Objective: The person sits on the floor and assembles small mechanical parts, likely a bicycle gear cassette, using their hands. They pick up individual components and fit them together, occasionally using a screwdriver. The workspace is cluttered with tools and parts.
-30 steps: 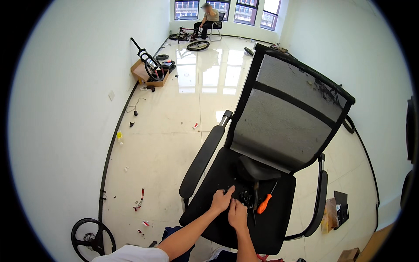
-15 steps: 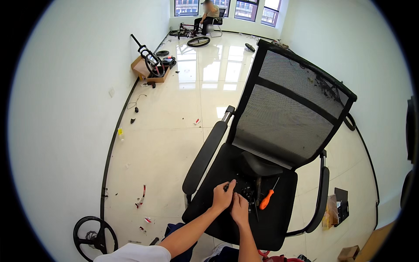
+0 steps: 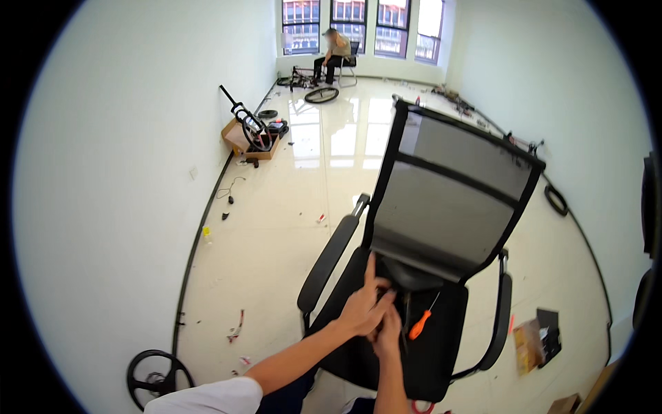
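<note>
Over the black chair seat (image 3: pixel 429 372), both my hands come close together and touch. My left hand (image 3: pixel 362 309) points its index finger up and away from me, its other fingers bent around something small and dark that I cannot make out. Just right of it and lower, my right hand (image 3: pixel 387 334) has its fingers curled, and what they hold is hidden. A black bicycle saddle (image 3: pixel 414 276) lies against the backrest with its post toward me. Beside the post rests an orange-handled screwdriver (image 3: pixel 420 325). My hands partly cover the small dark parts on the seat.
The chair's mesh backrest (image 3: pixel 452 200) and armrests (image 3: pixel 329 262) surround the seat. A black spoked wheel (image 3: pixel 160 379) stands lower left. Packaging (image 3: pixel 529 347) lies on the floor at right. An open cardboard box (image 3: pixel 265 149) holds bicycle parts. Another person (image 3: pixel 336 55) sits by the windows.
My left index finger has stretched out from its earlier curled grip on a small black part. Both hands remain together over the seat. The view has tilted up, showing more of the windows.
</note>
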`<state>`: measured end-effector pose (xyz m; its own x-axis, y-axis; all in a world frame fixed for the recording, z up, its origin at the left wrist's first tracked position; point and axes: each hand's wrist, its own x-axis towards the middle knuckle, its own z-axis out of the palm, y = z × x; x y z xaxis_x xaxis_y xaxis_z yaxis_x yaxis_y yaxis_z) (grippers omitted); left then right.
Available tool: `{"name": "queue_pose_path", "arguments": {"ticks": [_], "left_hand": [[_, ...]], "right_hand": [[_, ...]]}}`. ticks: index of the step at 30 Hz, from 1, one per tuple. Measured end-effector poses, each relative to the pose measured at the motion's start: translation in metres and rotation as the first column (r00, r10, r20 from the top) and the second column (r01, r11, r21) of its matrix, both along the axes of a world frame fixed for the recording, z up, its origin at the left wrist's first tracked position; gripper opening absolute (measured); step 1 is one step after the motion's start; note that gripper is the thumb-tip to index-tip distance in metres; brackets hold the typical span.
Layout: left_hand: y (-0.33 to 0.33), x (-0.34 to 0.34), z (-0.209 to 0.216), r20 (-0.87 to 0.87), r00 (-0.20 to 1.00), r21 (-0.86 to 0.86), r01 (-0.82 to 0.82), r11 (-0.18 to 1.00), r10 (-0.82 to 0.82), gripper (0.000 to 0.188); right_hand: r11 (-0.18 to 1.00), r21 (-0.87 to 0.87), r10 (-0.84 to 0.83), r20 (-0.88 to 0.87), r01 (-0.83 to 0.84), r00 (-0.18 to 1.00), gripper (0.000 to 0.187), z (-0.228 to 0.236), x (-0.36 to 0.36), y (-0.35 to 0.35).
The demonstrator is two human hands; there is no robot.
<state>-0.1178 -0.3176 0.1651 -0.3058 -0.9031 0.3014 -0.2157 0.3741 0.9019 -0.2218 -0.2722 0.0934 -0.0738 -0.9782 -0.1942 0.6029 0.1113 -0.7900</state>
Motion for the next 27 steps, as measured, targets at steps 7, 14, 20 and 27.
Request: {"name": "queue_pose_path", "arguments": {"ticks": [7, 14, 20, 27], "left_hand": [[-0.009, -0.018, -0.021, 0.077, 0.997, 0.147, 0.009, 0.989, -0.021, 0.039], [0.026, -0.047, -0.116, -0.095, 0.965, 0.304, -0.207, 0.93, 0.246, 0.026], [0.023, -0.061, -0.103, 0.012, 0.971, 0.206, -0.237, 0.949, 0.24, 0.03], [0.012, -0.039, -0.119, 0.022, 0.967, -0.08, -0.251, 0.965, 0.254, 0.029]], "right_hand": [[0.994, 0.102, 0.025, -0.007, -0.024, 1.0, 0.02, 0.007, -0.015, 0.011], [0.987, 0.112, 0.03, -0.832, 0.115, 0.554, 0.033, -0.02, -0.031, 0.02], [0.901, 0.432, 0.054, -0.04, -0.031, 0.998, 0.013, -0.019, -0.048, 0.015], [0.883, 0.446, 0.085, 0.151, -0.144, 0.985, 0.012, -0.02, -0.038, 0.007]]}}
